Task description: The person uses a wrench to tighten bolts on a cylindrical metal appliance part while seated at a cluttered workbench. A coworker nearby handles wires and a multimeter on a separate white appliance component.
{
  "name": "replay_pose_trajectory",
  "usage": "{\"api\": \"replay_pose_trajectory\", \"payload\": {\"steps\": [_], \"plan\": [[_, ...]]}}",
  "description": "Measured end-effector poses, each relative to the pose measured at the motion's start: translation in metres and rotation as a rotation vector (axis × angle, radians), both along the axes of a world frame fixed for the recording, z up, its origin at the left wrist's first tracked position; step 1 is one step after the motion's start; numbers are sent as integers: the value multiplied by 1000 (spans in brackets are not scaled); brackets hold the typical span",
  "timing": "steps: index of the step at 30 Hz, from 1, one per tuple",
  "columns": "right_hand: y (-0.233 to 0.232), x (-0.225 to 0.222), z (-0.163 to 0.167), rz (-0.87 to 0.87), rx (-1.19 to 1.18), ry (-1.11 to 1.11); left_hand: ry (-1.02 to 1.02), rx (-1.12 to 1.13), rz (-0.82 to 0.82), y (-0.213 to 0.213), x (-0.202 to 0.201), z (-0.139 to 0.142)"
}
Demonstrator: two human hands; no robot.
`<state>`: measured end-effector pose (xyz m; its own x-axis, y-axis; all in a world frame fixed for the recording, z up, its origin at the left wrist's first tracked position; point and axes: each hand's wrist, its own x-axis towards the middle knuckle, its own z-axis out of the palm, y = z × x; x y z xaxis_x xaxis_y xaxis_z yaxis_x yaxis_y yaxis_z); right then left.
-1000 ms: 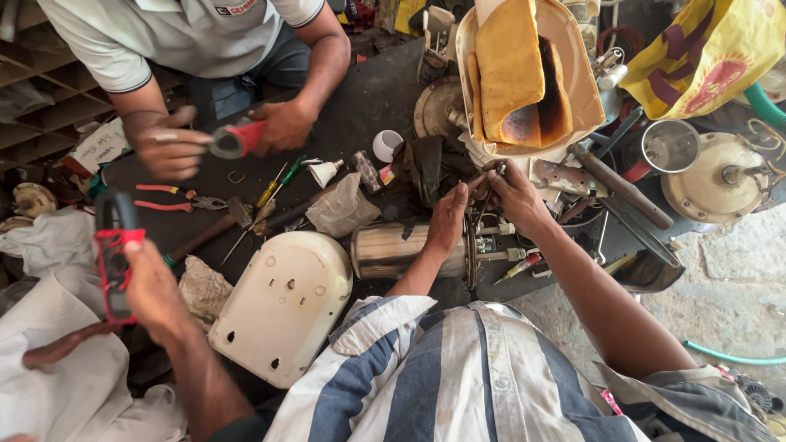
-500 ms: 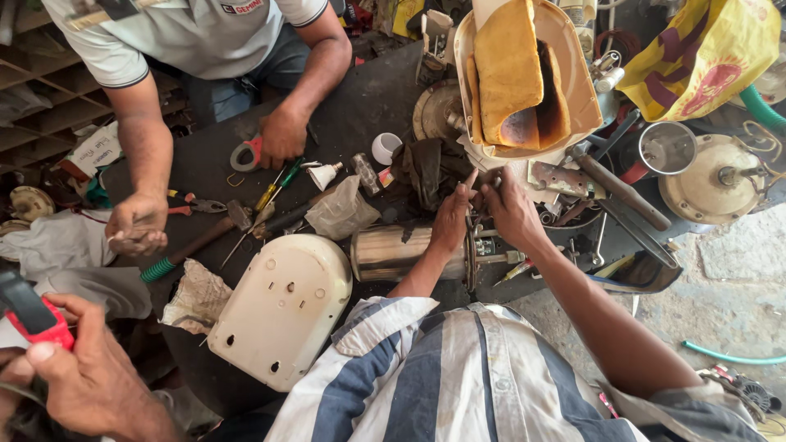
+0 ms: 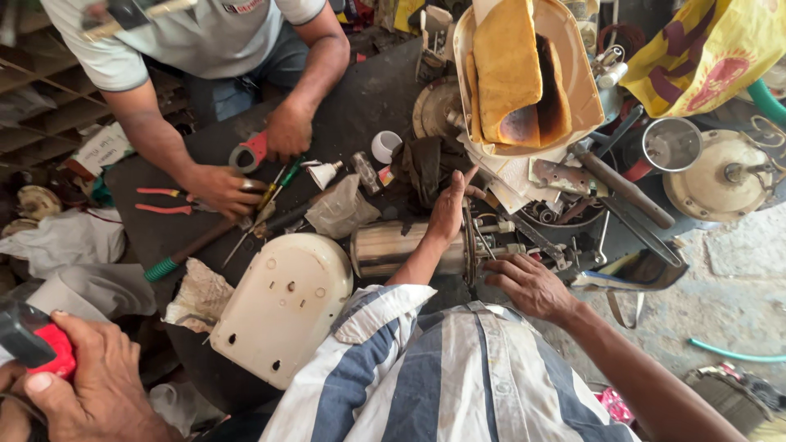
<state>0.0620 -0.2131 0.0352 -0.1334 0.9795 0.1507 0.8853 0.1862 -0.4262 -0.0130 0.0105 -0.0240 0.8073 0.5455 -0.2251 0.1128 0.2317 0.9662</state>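
Red-black tool (image 3: 33, 344) clamped in right hand (image 3: 98, 385); left hand (image 3: 10, 409) at edge, grip unclear.

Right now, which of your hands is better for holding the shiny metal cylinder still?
Probably the left. The left hand lies flat over the metal cylinder, while the right hand is off its far end, fingers at the small parts there.

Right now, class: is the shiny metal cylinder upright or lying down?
Lying down: the cylinder rests on its side on the bench, left hand on it.
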Motion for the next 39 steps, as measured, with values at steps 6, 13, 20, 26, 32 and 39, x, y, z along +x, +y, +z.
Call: {"api": "replay_pose_trajectory", "payload": {"steps": [6, 13, 20, 26, 32, 39], "plan": [[1, -9, -8, -60, -145, 86, 19, -8, -17, 3, -1, 2], [0, 6, -13, -607, 130, 655, 42, 18, -31, 4, -2, 3], [37, 25, 36, -783, -65, 789, -3, -18, -45, 7, -2, 2], [76, 44, 30, -641, -39, 1031, 19, 9, -55, 6, -7, 8], [101, 58, 1, -600, -82, 1555, 7, -47, -43, 5, -8, 10], [121, 71, -22, -651, -174, 1785, 6, -61, -47, 5, -6, 10]]}}
